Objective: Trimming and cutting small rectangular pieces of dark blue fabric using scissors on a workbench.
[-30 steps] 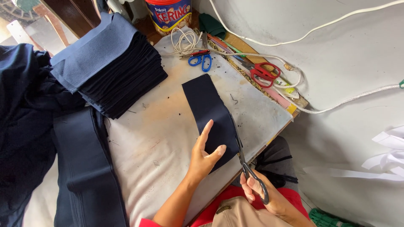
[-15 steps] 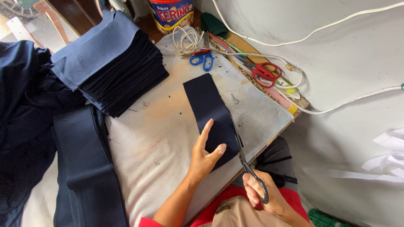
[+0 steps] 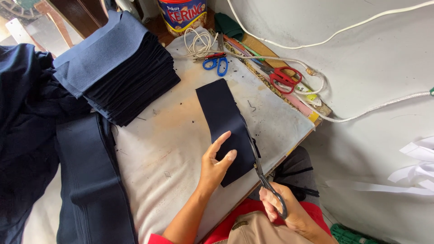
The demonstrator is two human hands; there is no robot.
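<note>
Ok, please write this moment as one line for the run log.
left hand: flat on dark fabric piece | right hand: holds black scissors at fabric's right edge | table: fabric stack far left

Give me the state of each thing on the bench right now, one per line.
Left hand: flat, pressing the fabric piece.
Right hand: gripping the black scissors.
Black scissors: blades along the fabric's right edge.
Fabric piece: flat on the table.
Fabric stack: piled, untouched.
Blue scissors: lying shut.
Red scissors: lying shut.
White cord: coiled.
</note>
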